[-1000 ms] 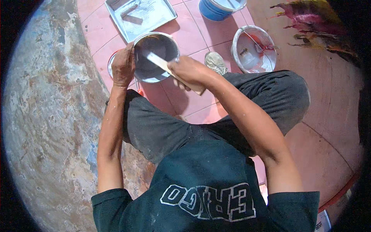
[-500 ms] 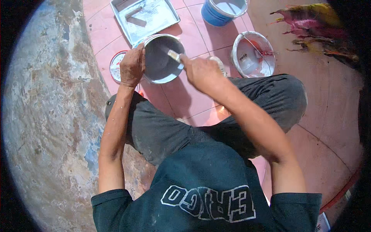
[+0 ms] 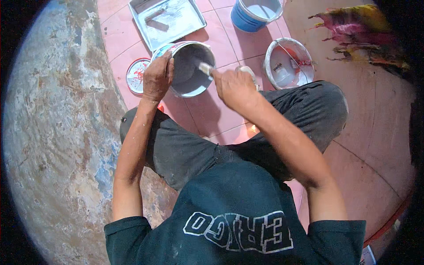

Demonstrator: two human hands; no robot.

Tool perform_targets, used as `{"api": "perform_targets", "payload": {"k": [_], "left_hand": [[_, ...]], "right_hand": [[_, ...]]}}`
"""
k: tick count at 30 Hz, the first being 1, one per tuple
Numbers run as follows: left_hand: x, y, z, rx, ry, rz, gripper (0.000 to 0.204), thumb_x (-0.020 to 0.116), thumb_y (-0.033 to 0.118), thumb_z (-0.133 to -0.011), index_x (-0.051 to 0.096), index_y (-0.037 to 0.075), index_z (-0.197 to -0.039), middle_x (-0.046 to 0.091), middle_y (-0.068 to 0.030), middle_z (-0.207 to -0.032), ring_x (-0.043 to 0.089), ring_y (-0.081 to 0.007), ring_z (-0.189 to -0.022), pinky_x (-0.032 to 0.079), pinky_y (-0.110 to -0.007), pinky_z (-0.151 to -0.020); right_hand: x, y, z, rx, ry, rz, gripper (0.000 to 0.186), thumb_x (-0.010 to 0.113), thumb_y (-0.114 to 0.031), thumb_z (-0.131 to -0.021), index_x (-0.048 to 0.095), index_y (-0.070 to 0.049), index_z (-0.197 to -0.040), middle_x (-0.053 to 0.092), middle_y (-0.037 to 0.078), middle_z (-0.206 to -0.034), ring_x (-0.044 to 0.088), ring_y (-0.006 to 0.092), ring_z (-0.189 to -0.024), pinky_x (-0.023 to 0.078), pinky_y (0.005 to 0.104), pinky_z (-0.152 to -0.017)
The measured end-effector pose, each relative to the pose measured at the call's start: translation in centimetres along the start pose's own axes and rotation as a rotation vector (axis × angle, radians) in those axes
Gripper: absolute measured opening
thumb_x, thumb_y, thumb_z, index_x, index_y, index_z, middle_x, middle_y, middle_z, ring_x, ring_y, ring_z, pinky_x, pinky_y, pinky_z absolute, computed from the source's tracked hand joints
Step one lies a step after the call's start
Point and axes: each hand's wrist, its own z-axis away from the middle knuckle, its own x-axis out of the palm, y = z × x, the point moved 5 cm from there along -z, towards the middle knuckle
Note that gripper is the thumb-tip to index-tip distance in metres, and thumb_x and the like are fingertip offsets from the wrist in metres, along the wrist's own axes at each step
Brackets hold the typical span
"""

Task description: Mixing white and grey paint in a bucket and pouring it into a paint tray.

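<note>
a: on the head view i have 2 bare hands working above the floor (image 3: 117, 27). what's the left hand (image 3: 157, 78) doing?

b: pinching the left rim of a pail (image 3: 191, 91), fingers hooked over the edge. i see it just beyond the person's crossed legs (image 3: 185, 145), tilted so its mouth faces the camera, gray stuff inside.

a: and the right hand (image 3: 236, 88)?

b: closed in a fist around a pale stick (image 3: 206, 68). the stick points left over the mouth of the pail; its far end is blurred, so i can't tell if it touches the gray stuff.

a: what do i have around them?

b: 1 round lid (image 3: 136, 73) with red smears, just left of the left hand; 1 shallow tray (image 3: 142, 32) beyond the pail; 1 blue bucket (image 3: 247, 20) to the far right of that, and 1 whitish tub (image 3: 268, 70) with a wire handle near the right knee.
</note>
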Motion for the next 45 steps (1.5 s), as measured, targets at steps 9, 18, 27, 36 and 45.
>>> {"api": "perform_targets", "payload": {"k": [9, 18, 27, 36, 45], "left_hand": [[-0.8, -1.1, -0.2, -0.23, -0.117, 0.015, 0.025, 0.062, 0.023, -0.099, 0.067, 0.004, -0.116, 0.071, -0.0196, -0.108, 0.071, -0.0351, -0.094, 0.056, -0.041, -0.079], [-1.1, -1.7, -0.2, -0.271, -0.091, -0.036, 0.026, 0.059, 0.027, -0.101, 0.066, 0.007, -0.117, 0.071, -0.0181, -0.085, 0.072, -0.0339, -0.072, 0.055, -0.042, -0.063], [-1.1, -1.7, 0.5, -0.205, -0.104, -0.047, 0.024, 0.063, 0.021, -0.097, 0.065, 0.007, -0.117, 0.072, -0.0169, -0.087, 0.071, -0.0316, -0.068, 0.054, -0.041, -0.057], [-1.6, -1.8, 0.2, -0.196, -0.114, -0.058, 0.025, 0.061, 0.022, -0.098, 0.064, 0.006, -0.117, 0.072, -0.0176, -0.088, 0.071, -0.0329, -0.067, 0.056, -0.041, -0.057], [-2.0, -4.1, 0.9, -0.212, -0.106, -0.079, 0.027, 0.06, 0.022, -0.099, 0.063, 0.006, -0.121, 0.07, -0.0165, -0.078, 0.069, -0.0311, -0.062, 0.054, -0.041, -0.054]], "right_hand": [[-2.4, -2.9, -0.8, -0.049, -0.093, -0.146, 0.033, 0.045, -0.019, -0.101, 0.062, -0.011, -0.127, 0.069, 0.016, -0.076, 0.071, 0.0338, -0.07, 0.056, 0.047, -0.06], [0.4, -1.8, -0.9, 0.061, -0.107, -0.044, 0.029, 0.042, -0.019, -0.102, 0.065, -0.003, -0.109, 0.069, 0.016, -0.077, 0.07, 0.0351, -0.068, 0.056, 0.047, -0.06], [1.0, -4.2, -1.7, 0.0, -0.386, -0.398, 0.03, 0.048, -0.021, -0.098, 0.065, -0.01, -0.119, 0.07, 0.022, -0.089, 0.07, 0.0401, -0.084, 0.055, 0.0528, -0.074], [-4.1, -1.9, -4.4, 0.028, -0.012, -0.112, 0.023, 0.052, -0.02, -0.095, 0.07, -0.008, -0.101, 0.071, 0.02, -0.082, 0.073, 0.035, -0.076, 0.058, 0.0471, -0.068], [0.9, -4.7, -1.6, 0.106, -0.315, -0.22, 0.029, 0.05, -0.02, -0.097, 0.065, -0.006, -0.118, 0.07, 0.023, -0.085, 0.071, 0.0389, -0.081, 0.056, 0.0515, -0.072]]}}
